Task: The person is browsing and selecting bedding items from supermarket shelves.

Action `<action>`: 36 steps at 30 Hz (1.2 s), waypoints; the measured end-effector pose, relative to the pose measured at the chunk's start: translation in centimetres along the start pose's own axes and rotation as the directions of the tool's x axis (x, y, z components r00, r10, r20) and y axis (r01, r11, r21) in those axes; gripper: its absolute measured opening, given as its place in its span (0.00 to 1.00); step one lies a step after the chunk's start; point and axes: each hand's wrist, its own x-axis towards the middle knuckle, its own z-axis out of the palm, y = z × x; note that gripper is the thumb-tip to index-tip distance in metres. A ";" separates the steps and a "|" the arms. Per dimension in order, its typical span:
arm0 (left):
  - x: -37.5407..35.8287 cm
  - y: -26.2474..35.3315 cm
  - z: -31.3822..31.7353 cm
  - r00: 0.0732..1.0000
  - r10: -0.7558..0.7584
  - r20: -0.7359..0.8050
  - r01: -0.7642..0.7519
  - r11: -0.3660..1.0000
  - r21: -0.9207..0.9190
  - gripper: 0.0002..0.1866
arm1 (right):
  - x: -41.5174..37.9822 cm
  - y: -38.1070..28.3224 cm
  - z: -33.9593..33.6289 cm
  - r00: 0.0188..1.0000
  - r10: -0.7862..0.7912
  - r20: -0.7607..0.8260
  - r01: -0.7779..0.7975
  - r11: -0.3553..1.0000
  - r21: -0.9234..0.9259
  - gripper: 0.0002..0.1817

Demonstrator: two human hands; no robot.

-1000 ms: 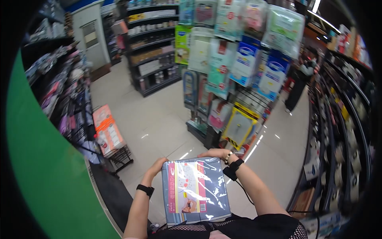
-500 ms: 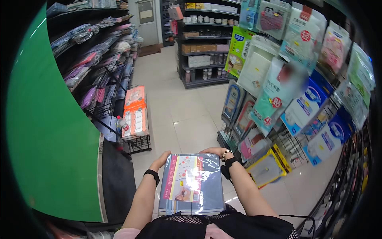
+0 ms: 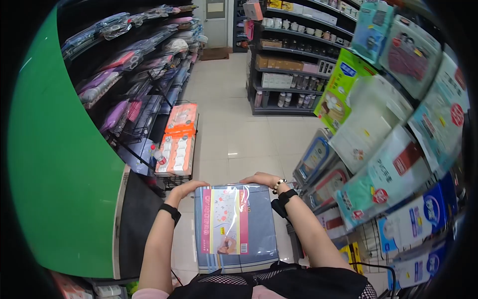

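In front of my body I hold a plastic-wrapped pack of folded blue-grey fabric (image 3: 261,224), its pink and white label facing up. The label carries a small picture, a barcode and a yellow sticker. My left hand (image 3: 187,189) grips the far left corner. At the far right corner, my right hand (image 3: 263,180) has its fingers over the edge. Both thumbs and some fingertips are partly hidden. The near edge of the pack rests close against my black mesh top.
Left are a green panel (image 3: 59,149), shelves of wrapped textiles (image 3: 114,65), and a low wire rack with orange packs (image 3: 178,149) and a bottle (image 3: 159,157). Hanging packages (image 3: 383,169) crowd the right. Ahead, a tiled aisle (image 3: 224,94) passes a mug shelf (image 3: 298,50) toward a door (image 3: 215,25).
My view has turned to the right and moved forward, so the hanging packages appear closer and larger. Both hands still hold the pack, which sits slightly farther left in view.
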 end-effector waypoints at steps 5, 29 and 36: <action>0.7 8.6 -8.5 0.953 -0.245 -0.178 0.279 0.938 0.205 0.29 | 10.5 -6.4 -4.0 1.000 -0.030 -0.006 0.030 0.999 -0.032 0.26; 44.5 26.9 -46.9 0.972 -0.216 0.091 0.217 0.976 0.003 0.11 | 47.0 -23.9 -38.1 0.990 -0.049 -0.131 0.061 0.994 0.085 0.20; 44.5 41.2 -53.4 0.937 0.230 -0.262 -0.317 0.875 -0.365 0.06 | 57.2 -32.2 -51.6 0.991 -0.119 -0.060 0.119 0.993 -0.012 0.19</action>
